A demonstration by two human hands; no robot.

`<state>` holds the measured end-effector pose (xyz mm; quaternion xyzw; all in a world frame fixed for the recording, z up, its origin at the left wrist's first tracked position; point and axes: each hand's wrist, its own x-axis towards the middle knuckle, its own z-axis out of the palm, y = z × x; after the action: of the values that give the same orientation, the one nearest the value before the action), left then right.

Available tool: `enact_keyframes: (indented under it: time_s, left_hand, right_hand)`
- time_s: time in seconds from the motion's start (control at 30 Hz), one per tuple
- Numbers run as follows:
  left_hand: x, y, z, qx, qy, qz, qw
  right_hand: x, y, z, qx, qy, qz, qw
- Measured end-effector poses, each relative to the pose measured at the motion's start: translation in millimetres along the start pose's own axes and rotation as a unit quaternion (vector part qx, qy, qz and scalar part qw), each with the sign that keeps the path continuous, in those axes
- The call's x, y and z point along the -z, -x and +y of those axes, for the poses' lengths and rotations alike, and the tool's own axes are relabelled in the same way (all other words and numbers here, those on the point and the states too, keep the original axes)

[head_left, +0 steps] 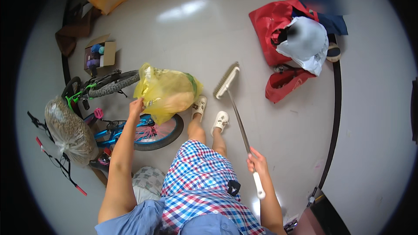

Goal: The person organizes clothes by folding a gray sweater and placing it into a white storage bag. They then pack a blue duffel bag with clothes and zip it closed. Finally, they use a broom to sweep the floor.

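My left hand (136, 106) is closed on the edge of a thin yellow plastic bag (172, 90), held out to the left of my feet. Through its sides show a tan, rounded bulk and some green, which I cannot make out. My right hand (257, 162) grips the grey pole of a long-handled floor brush (227, 80), just above its white end grip. The brush's white head, with brownish bristles, slants over the floor ahead of my right shoe; whether it touches the floor I cannot tell.
A blue bicycle (167, 132) and a green one (114, 83) crowd the left, beside a stuffed clear bag (69, 130). An open cardboard box (109, 54) stands beyond. Red bags (266, 26) and a white plastic bag (307, 45) lie far right, along the wall.
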<state>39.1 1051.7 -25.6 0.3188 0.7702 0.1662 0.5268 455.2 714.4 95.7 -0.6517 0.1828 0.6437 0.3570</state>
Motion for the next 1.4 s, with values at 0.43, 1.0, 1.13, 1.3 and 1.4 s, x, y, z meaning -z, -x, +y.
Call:
enact_keyframes:
  time_s: [0.43, 1.0, 1.13, 1.3, 1.4]
  left_hand:
    - [-14.2, -82.4, -65.1, 0.008, -0.2, -0.022, 0.979]
    - [-57.7, -218.9, -84.4, -0.17, -0.38, -0.124, 0.901]
    - [-54.2, -243.9, -100.7, -0.214, -0.416, -0.111, 0.877]
    - [-70.1, -253.0, -96.8, -0.115, -0.491, -0.131, 0.854]
    - [-78.5, -246.2, -90.2, -0.143, -0.525, -0.091, 0.834]
  right_hand:
    - [61.6, -17.5, 31.1, -0.052, -0.04, 0.228, 0.971]
    - [53.9, -10.1, 68.0, -0.049, -0.182, 0.094, 0.978]
    - [70.7, -26.1, 100.5, -0.069, -0.215, 0.107, 0.968]
    - [104.2, -31.3, 131.4, -0.085, -0.228, 0.163, 0.956]
    - [124.2, -29.2, 144.8, -0.099, -0.214, 0.205, 0.95]
